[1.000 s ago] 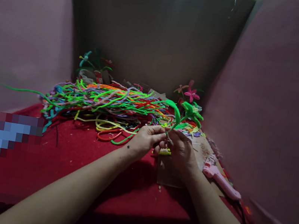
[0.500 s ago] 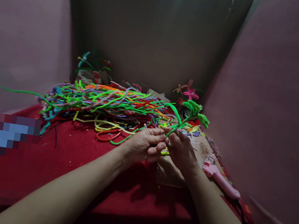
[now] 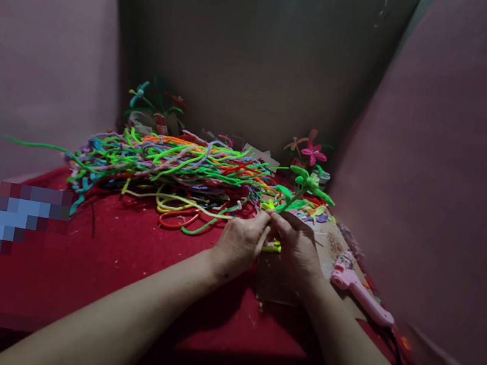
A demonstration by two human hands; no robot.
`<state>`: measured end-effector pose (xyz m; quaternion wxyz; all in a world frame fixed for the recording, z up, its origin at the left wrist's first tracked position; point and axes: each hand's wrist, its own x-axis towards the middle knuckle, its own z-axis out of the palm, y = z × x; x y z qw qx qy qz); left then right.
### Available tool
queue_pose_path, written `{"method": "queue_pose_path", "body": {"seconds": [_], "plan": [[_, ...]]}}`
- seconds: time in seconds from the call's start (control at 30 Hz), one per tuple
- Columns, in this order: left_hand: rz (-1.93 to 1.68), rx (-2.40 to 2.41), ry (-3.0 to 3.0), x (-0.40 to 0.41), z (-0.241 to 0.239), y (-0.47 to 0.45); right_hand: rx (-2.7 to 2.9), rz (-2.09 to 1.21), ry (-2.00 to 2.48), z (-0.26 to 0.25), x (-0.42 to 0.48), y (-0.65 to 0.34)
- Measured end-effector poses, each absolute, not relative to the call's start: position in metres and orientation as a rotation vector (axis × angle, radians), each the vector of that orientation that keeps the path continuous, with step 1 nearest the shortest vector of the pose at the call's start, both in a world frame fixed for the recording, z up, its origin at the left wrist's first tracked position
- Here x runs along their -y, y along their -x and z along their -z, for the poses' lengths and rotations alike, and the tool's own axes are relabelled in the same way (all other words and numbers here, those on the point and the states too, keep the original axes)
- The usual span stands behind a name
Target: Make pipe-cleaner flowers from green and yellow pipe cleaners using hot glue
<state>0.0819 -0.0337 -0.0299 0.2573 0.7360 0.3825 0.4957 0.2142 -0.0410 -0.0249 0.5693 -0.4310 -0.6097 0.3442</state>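
Observation:
A green pipe-cleaner flower (image 3: pixel 308 183) with a leafy stem tilts up and to the right above my hands. My left hand (image 3: pixel 242 235) is closed in a pinch at the stem's lower end. Right beside it, my right hand (image 3: pixel 298 244) has its fingers closed on the same stem, close against the left fingertips. The stem's bottom end is hidden by my fingers. Just behind the hands, yellow pipe-cleaner pieces (image 3: pixel 272 247) show near a cardboard sheet (image 3: pixel 278 283).
A big heap of colourful pipe cleaners (image 3: pixel 182 163) spreads behind and left on the red cloth (image 3: pixel 133 264). A pink glue gun (image 3: pixel 362 294) with a black cord lies at right. Finished flowers, including a pink one (image 3: pixel 313 152), stand at the back.
My left hand has turned over, its back now upward, with the fingers closer to the right hand's. The green flower has dipped slightly and turned.

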Motion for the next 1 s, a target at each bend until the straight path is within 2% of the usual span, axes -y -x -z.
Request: {"method": "queue_pose_path", "body": {"seconds": [0.1, 0.23, 0.5, 0.8, 1.0], "plan": [[-1.265, -0.972, -1.899, 0.033, 0.028, -0.081, 1.406, -0.948, 0.993, 0.027, 0.04, -0.212], [-1.011, -0.712, -1.449, 0.029, 0.019, -0.079, 1.381, -1.115, 0.844, 0.028, 0.039, -0.211], [-0.695, -0.311, -0.976, 0.022, 0.019, -0.071, 1.271, -1.256, 0.73, 0.027, 0.036, -0.213], [-0.671, -0.318, -1.025, 0.021, 0.017, -0.068, 1.352, -1.041, 0.821, 0.02, 0.042, -0.211], [-0.891, -0.689, -1.468, 0.017, 0.015, -0.07, 1.308, -0.989, 0.909, 0.022, 0.041, -0.214]]}}
